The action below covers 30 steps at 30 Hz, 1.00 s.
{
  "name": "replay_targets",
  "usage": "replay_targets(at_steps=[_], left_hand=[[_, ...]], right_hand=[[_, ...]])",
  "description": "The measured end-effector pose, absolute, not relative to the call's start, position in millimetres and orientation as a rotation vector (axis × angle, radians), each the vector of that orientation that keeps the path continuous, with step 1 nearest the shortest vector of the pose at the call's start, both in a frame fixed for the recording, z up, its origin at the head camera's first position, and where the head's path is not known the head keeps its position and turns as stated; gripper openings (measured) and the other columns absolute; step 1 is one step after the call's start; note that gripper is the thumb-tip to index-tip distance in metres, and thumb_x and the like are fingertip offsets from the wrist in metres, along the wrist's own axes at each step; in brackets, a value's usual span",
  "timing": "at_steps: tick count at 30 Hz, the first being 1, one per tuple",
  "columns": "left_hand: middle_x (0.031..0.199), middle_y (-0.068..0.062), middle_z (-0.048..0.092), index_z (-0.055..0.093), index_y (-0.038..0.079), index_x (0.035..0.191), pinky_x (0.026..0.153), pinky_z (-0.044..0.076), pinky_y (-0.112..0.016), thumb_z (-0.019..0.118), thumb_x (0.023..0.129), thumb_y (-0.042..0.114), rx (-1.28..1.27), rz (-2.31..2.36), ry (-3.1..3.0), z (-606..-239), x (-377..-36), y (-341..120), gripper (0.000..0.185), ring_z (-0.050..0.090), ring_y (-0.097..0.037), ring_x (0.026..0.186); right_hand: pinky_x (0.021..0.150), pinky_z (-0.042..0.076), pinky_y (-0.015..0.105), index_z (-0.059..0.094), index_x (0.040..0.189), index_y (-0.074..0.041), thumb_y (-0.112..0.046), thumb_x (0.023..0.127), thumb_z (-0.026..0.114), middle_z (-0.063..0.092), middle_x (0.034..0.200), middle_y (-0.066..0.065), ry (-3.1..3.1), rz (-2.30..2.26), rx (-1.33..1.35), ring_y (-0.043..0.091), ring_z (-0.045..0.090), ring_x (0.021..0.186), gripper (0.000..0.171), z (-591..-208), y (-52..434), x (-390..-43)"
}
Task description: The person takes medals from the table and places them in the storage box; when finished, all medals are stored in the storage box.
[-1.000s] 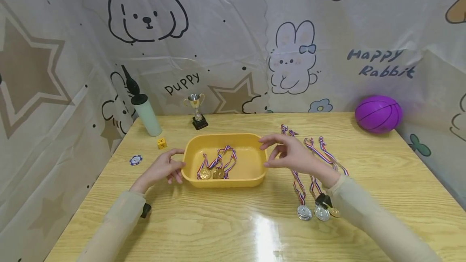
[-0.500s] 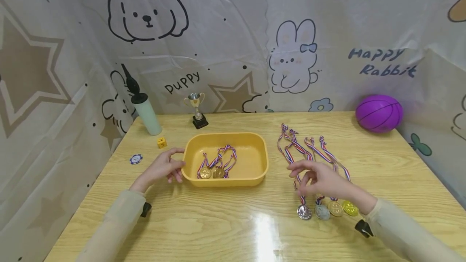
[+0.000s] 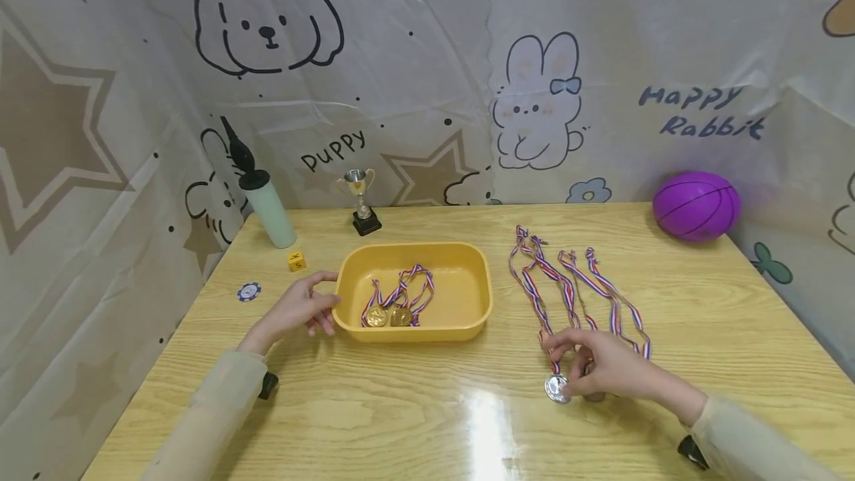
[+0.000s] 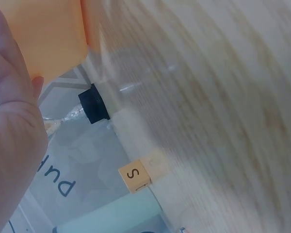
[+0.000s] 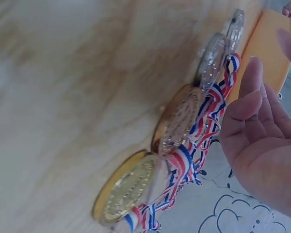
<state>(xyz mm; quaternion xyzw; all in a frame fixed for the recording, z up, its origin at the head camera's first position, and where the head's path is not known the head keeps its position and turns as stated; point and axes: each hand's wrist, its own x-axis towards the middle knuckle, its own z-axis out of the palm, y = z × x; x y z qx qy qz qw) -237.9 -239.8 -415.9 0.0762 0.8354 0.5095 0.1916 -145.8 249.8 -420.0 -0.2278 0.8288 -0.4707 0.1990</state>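
Observation:
My left hand holds the left side of a yellow plastic tray; in the left wrist view its fingers lie against the tray wall. Two gold-coloured medals with striped ribbons lie inside the tray. At the right, my right hand hovers with loosely bent fingers over a row of medals, its thumb by the leftmost silver medal; contact cannot be told. The right wrist view shows another silver medal, a bronze one and a gold one, with red, white and blue ribbons stretching back.
A small trophy cup, a pale green bottle-shaped pump, a yellow letter cube and a blue-white chip stand or lie at the left and back. A purple ball sits at the back right, before the printed curtain.
My right hand has left the tray's right side and moved right and nearer, down over the medals. My left hand stays at the tray, which has not moved.

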Motion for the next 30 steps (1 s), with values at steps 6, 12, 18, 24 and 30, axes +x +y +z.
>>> replay_targets(at_steps=[6,12,18,24,30], left_hand=[[0.065,-0.004,0.064,0.029,-0.002,0.145,0.042,0.046,-0.023,0.054,0.094,0.014,0.232,1.439,2.343,-415,-237,-240,0.059,0.065,-0.018,0.054],[0.065,-0.004,0.064,0.029,-0.002,0.145,0.042,0.046,-0.023,0.055,0.094,0.015,0.223,1.441,2.340,-416,-235,-241,0.060,0.065,-0.017,0.053],[0.065,-0.003,0.065,0.029,-0.002,0.145,0.042,0.046,-0.023,0.054,0.095,0.015,0.217,1.432,2.345,-416,-236,-241,0.059,0.065,-0.016,0.054],[0.065,-0.003,0.064,0.029,-0.002,0.145,0.042,0.046,-0.022,0.054,0.095,0.015,0.219,1.434,2.347,-416,-236,-241,0.058,0.066,-0.016,0.053],[0.064,-0.003,0.064,0.030,-0.002,0.145,0.042,0.046,-0.022,0.054,0.095,0.014,0.225,1.443,2.346,-417,-236,-240,0.058,0.065,-0.016,0.053]], right_hand=[[0.049,0.052,0.025,0.053,0.125,0.005,-0.013,0.070,0.082,0.063,0.109,0.022,2.319,-1.335,-0.670,0.007,0.062,0.066,0.065,-427,251,-144],[0.056,0.054,0.025,0.056,0.122,0.005,-0.011,0.071,0.081,0.061,0.108,0.020,2.310,-1.344,-0.687,0.007,0.063,0.068,0.059,-436,251,-141],[0.062,0.052,0.023,0.059,0.118,0.000,-0.013,0.065,0.084,0.064,0.105,0.011,2.442,-1.255,-0.708,0.006,0.059,0.070,0.060,-438,246,-138],[0.061,0.049,0.021,0.063,0.114,-0.004,-0.017,0.063,0.087,0.065,0.097,0.000,2.590,-1.146,-0.718,0.002,0.054,0.072,0.058,-441,242,-136],[0.068,0.048,0.021,0.066,0.109,-0.010,-0.026,0.065,0.086,0.067,0.097,-0.006,2.696,-1.069,-0.716,0.001,0.056,0.081,0.051,-443,241,-136]])
